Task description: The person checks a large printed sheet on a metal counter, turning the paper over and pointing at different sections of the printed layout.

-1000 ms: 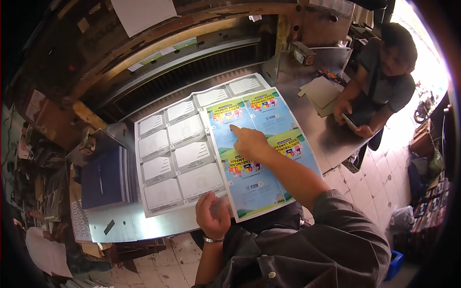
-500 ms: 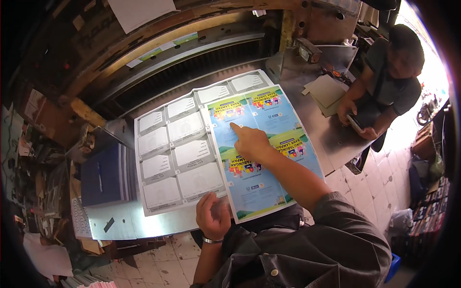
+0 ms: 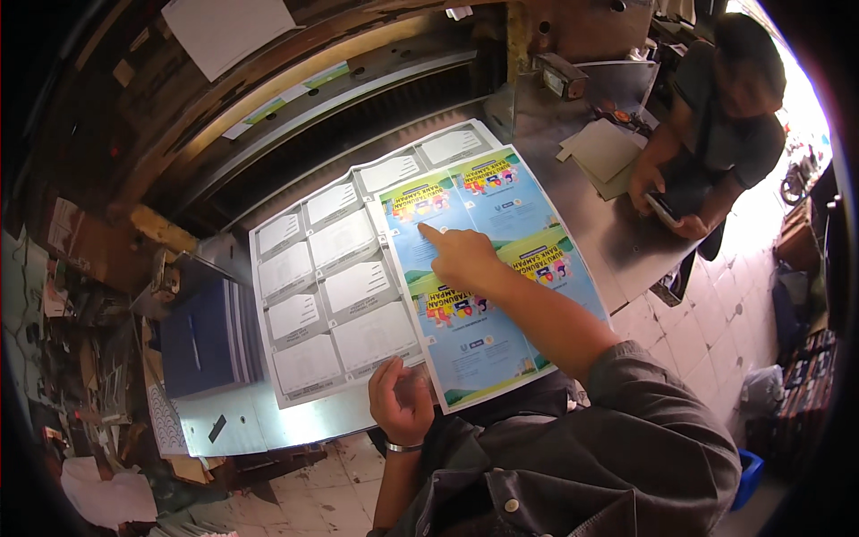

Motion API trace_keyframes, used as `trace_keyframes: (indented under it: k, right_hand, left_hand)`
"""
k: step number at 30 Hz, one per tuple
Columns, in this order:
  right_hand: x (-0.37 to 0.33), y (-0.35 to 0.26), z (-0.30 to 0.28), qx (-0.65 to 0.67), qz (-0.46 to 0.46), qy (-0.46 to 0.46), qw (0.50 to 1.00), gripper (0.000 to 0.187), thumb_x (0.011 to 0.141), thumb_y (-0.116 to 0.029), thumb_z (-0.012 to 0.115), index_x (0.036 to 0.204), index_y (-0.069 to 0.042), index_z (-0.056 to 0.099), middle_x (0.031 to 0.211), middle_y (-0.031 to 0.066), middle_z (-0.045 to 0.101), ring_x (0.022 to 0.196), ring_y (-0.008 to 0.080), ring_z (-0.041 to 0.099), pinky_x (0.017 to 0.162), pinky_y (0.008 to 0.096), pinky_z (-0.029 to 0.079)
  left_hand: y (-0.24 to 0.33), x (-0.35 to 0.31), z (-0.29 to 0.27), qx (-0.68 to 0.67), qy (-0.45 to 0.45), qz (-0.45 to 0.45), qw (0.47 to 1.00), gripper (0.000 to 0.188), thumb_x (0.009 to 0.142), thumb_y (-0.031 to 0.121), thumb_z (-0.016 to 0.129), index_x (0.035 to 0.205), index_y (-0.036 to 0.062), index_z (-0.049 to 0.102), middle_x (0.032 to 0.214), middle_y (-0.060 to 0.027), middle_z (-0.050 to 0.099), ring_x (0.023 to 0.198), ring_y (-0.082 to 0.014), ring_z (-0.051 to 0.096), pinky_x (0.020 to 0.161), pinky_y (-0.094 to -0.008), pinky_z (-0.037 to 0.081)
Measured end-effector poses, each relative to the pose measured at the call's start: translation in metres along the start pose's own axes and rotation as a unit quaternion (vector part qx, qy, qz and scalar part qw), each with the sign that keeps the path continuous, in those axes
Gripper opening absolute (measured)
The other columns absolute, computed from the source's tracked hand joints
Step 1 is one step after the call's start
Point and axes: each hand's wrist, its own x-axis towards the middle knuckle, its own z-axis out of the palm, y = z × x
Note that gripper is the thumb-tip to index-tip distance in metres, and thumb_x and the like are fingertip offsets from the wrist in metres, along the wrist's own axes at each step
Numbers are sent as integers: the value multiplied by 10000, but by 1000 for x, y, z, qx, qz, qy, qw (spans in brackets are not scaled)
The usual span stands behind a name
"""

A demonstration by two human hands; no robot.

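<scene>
A colourful printed sheet (image 3: 501,215), blue and green with repeated yellow-lettered cartoon panels, lies over a stack of grey-and-white sheets (image 3: 358,286) divided into boxed panels. My right hand (image 3: 465,259) is over the colourful sheet, its index finger stretched out to the upper left panel and the other fingers folded under. It holds nothing. At the near edge of the sheets is my left hand (image 3: 401,403), its fingers loosely bent and the thumb apart, with no object visible in it. A metal band circles the left wrist. My right forearm covers part of the lower panels.
The sheets lie on a metal table (image 3: 268,430). To the left sits a dark blue stack (image 3: 210,340) with a pen (image 3: 194,342) on it. At the right a person (image 3: 725,116) holds a phone (image 3: 662,208) beside brownish cards (image 3: 604,152). Machine framework (image 3: 358,98) rises behind.
The view has shifted slightly. My right index fingertip has moved a little to the left on the colourful sheet. My left hand stays by the sheets' near edge.
</scene>
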Motion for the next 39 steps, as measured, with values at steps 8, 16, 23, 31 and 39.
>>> trace_keyframes:
  k: [8, 16, 23, 31, 39]
  right_hand:
    - [1, 2, 3, 2, 2, -10, 1000, 666, 847, -145, 540, 1499, -87, 415, 1026, 198, 710, 942, 364, 698, 824, 461, 549]
    - [0, 4, 5, 6, 3, -4, 1000, 665, 847, -162, 540, 1491, -55, 416, 1033, 199, 711, 947, 360, 698, 832, 462, 547]
    - [1, 7, 8, -2, 7, 10, 1000, 687, 845, -163, 550, 1503, -38, 398, 1016, 195, 717, 951, 355, 702, 838, 459, 549]
    - [-1, -1, -3, 24, 41, -40, 998, 632, 863, -172, 519, 1476, -59, 413, 1113, 206, 692, 1019, 377, 670, 909, 468, 514]
    - [0, 7, 1, -4, -19, 3, 1000, 589, 856, -131, 533, 1440, -96, 466, 1007, 188, 719, 929, 364, 701, 810, 474, 547]
  left_hand:
    - [1, 2, 1, 2, 2, 19, 1000, 401, 834, 62, 665, 1211, -63, 612, 1149, -209, 633, 802, -234, 662, 732, -331, 555]
    - [1, 2, 1, 8, 0, 26, 1000, 398, 843, 69, 666, 1213, -67, 608, 1136, -205, 633, 789, -232, 655, 719, -327, 549]
    - [3, 1, 2, -6, -1, -5, 1000, 402, 834, 97, 691, 1201, -52, 621, 1129, -208, 653, 833, -270, 674, 776, -367, 561]
    - [0, 2, 2, 4, 5, 23, 1000, 396, 843, 66, 667, 1213, -62, 608, 1138, -200, 637, 784, -231, 654, 724, -332, 549]
    - [4, 5, 4, -1, -1, 23, 1000, 404, 839, 69, 668, 1217, -59, 606, 1110, -188, 640, 783, -237, 652, 729, -339, 542]
